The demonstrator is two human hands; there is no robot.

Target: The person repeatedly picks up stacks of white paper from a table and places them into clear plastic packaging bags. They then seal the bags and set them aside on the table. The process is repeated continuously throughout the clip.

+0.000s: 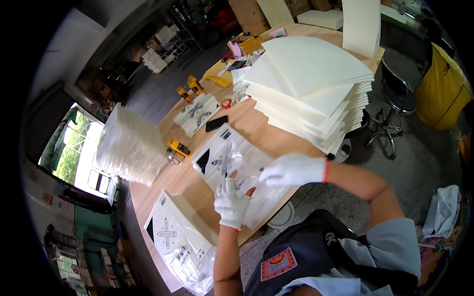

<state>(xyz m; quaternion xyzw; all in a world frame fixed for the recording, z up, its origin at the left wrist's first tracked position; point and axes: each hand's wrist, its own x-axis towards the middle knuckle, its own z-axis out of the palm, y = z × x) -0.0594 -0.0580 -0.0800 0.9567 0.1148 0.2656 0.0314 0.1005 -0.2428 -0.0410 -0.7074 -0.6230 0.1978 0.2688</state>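
Observation:
A flat stack of clear printed plastic bags (213, 160) lies in front of me on the table, with black corner patches and a pencil drawing. My left hand (231, 203), in a white glove with bare thumb and index tips, rests over the near part of the bags, those two fingers spread apart. To its right, my gloved right hand (296, 169) is above the bags' right side. Its fingers point left and are smeared by motion, so their grip does not show. At the near left lies a bagged pile of white sheets (173, 232) printed with crossed pencils.
White fan-shaped sheets (316, 69) form a tall stack at the right. A plastic-wrapped stack (131, 145) stands at the left. On the wooden table (254, 126) are a black phone (217, 123), an orange bottle (178, 147) and red tape (226, 103). A chair (395, 93) stands beyond the table's right edge.

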